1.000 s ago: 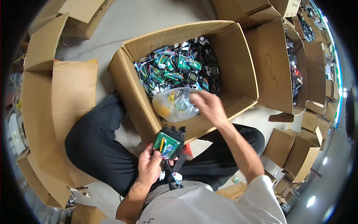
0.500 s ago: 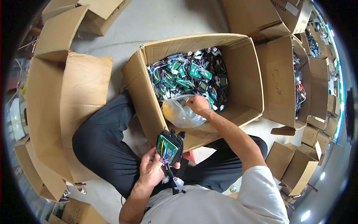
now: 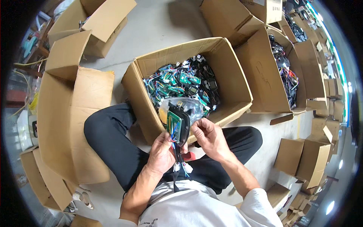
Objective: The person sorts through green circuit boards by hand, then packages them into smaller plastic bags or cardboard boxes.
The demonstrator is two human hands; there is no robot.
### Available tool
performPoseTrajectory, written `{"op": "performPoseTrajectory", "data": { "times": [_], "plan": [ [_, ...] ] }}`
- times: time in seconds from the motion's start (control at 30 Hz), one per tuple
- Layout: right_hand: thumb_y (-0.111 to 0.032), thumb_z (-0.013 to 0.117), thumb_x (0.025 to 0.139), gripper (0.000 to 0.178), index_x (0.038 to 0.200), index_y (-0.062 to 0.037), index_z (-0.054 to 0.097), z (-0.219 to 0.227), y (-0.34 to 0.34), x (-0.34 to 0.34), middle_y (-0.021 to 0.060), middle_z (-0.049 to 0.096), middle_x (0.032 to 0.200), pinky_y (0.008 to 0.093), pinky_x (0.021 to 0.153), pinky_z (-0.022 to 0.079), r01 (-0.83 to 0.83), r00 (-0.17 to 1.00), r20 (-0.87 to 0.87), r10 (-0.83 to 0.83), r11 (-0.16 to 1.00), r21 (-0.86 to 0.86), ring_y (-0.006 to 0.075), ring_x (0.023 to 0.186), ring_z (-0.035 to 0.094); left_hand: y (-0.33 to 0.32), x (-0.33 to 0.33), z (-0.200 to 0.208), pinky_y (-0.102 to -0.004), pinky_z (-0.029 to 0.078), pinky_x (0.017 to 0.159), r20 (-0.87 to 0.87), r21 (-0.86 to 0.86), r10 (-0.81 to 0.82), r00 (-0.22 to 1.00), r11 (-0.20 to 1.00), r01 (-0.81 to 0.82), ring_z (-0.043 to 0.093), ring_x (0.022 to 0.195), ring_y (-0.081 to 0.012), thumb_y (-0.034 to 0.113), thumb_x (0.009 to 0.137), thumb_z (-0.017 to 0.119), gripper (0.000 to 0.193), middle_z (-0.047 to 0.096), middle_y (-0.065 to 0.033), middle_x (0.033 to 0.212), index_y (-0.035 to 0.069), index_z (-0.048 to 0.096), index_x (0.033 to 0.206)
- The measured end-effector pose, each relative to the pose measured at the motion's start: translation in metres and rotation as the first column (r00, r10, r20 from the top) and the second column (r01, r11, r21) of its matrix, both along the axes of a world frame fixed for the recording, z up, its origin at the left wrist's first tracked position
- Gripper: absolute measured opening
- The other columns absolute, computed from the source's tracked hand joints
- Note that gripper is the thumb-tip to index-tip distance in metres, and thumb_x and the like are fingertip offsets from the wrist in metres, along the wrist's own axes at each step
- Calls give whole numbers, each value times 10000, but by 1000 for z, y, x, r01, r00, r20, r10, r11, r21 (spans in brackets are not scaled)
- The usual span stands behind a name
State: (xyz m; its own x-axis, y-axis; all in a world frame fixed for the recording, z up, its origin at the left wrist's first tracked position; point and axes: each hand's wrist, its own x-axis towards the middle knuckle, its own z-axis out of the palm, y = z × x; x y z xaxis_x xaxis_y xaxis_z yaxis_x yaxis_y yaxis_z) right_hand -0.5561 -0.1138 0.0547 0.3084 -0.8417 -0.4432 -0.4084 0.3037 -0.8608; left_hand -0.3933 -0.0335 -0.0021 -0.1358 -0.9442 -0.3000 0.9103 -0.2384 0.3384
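Note:
My left hand [image 3: 160, 154] grips a display unit, a black plastic housing [image 3: 185, 126] with a green circuit board [image 3: 174, 126] on its left face. It is held upright on edge above my lap. Coloured wires [image 3: 176, 145] hang from its lower end, finishing in white connectors [image 3: 186, 167]. Close to the housing's right side is my right hand [image 3: 210, 140], thumb and forefinger pinched together. Whatever lies between those fingertips is too small to make out. Behind the unit, a clear plastic bag [image 3: 197, 109] with something yellow in it rests in the large carton [image 3: 232, 68].
Inside the large carton lie many wired green boards [image 3: 170, 81] and black housings [image 3: 212, 84]. Open cartons stand on the left [image 3: 92, 90] and on the right [image 3: 251, 72], the right one holding dark parts and cables [image 3: 289, 81]. My legs flank the carton's near side.
My right hand has left the plastic bag and come back beside the unit. My left hand has raised the unit and turned it more edge-on. The view has shifted slightly.

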Motion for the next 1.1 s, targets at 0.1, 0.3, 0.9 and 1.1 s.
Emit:
{"op": "performPoseTrajectory", "data": {
  "times": [0.1, 0.3, 0.9, 1.1],
  "plan": [
    [-65, 648, 930, 96, 963, 7, 593, -33, 28, -8, 177, 603, 842, 378, 703, 502, -14, 1000, -10, 13, 981, -193, 299, 782, 636, 2, -9, 3, -369, 519, 724, -23, -123, -119, 993, 986, 115, 623, 823, -228, 329, 1019, 539, 394, 641, -145, 1083, 0, 566, 1235],
    [-159, 577, 988, 110, 1016, -53, 566, -16, 29, -24, 13, 523, 781, 270, 654, 457, 206, 116, 710, -695, 716, 667, 118, 621, 457, 6, -7, 18, -324, 510, 690, 157, -102, -11, 988, 994, 27, 605, 813, -174, 336, 1028, 543, 375, 644, -99, 1035, 17, 552, 1225],
    [-368, 684, 940, 426, 1147, -16, 565, 18, 54, -45, 121, 720, 979, 442, 1052, 416, -242, 914, 180, 365, 843, -480, 286, 1022, 678, -1, 13, 23, -282, 462, 625, 177, 26, 54, 983, 998, -59, 573, 759, -163, 227, 1061, 494, 214, 622, -96, 991, 25, 560, 1078],
    [-559, 470, 1000, 596, 1220, -10, 547, -10, 54, -29, 137, 676, 984, 490, 1045, 416, 55, -92, 801, -592, 800, 597, 210, 781, 571, -3, 10, 20, -279, 448, 625, -78, -103, 25, 997, 994, -33, 563, 741, -176, 278, 1050, 491, 303, 610, -143, 1069, 11, 568, 1174]
  ]
}}
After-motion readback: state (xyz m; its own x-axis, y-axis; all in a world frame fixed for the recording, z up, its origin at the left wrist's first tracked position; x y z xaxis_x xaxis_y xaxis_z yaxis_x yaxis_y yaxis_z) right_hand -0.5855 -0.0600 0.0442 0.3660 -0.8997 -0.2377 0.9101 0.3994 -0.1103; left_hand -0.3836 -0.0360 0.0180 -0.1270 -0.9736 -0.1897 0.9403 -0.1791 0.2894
